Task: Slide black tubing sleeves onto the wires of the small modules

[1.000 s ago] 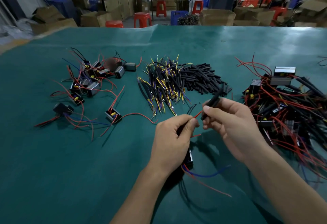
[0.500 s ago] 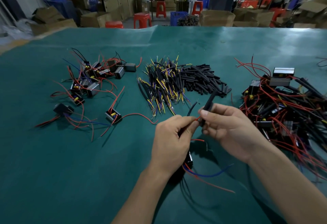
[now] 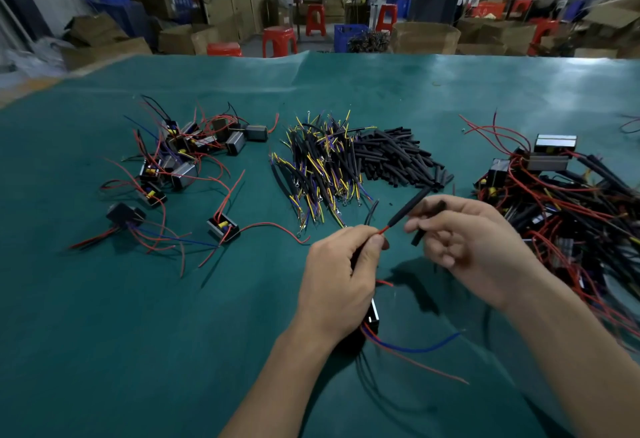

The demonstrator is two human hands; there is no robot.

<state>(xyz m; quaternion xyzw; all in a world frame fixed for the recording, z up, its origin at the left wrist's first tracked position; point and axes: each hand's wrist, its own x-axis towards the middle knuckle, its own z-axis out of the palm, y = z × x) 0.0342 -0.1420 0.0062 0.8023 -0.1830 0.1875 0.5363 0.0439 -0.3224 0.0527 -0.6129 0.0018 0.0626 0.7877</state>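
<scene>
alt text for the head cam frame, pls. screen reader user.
Over a green table, the left hand pinches a red wire whose end enters a black sleeve held by the right hand. Behind lie a loose sleeve pile, sleeved yellow wires, and modules left and right.

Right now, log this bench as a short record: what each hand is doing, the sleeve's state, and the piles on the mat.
left hand: left hand pinches the red wire near its tip, module beneath the palm
right hand: right hand holds spare black tubing
sleeve: black sleeve started on the red wire's end, red showing below it
centre pile: loose sleeves beside yellow and purple leads
left pile: unsleeved modules
right pile: sleeved modules
surface: green mat
</scene>
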